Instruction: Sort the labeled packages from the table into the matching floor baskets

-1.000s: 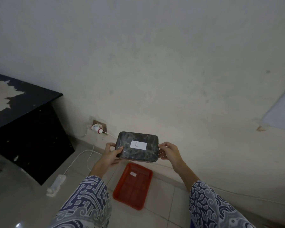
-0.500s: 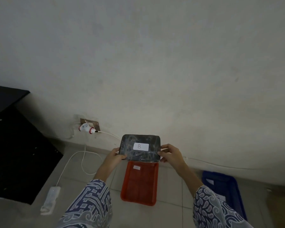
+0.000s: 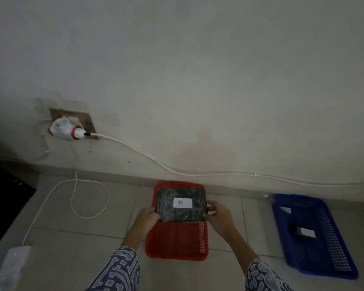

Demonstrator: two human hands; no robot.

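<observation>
A dark wrapped package (image 3: pixel 170 213) with a white label marked "B" is gripped at both short ends, my left hand (image 3: pixel 146 219) on its left edge and my right hand (image 3: pixel 219 217) on its right edge. It hangs low over the far half of the red basket (image 3: pixel 174 242) on the floor by the wall, hiding that part of the basket. To the right stands a blue basket (image 3: pixel 324 234) with a dark package bearing a white label (image 3: pixel 305 232) inside.
A white plug (image 3: pixel 66 129) sits in a wall socket at left; its cable (image 3: pixel 156 160) runs along the wall base to the right. A looped cord (image 3: pixel 88 196) leads to a power strip (image 3: pixel 11 263) on the floor. Dark furniture (image 3: pixel 0 202) fills the left edge.
The package has come down from chest height to just over the red basket. The view has tilted downward and the blue basket is now fully visible.
</observation>
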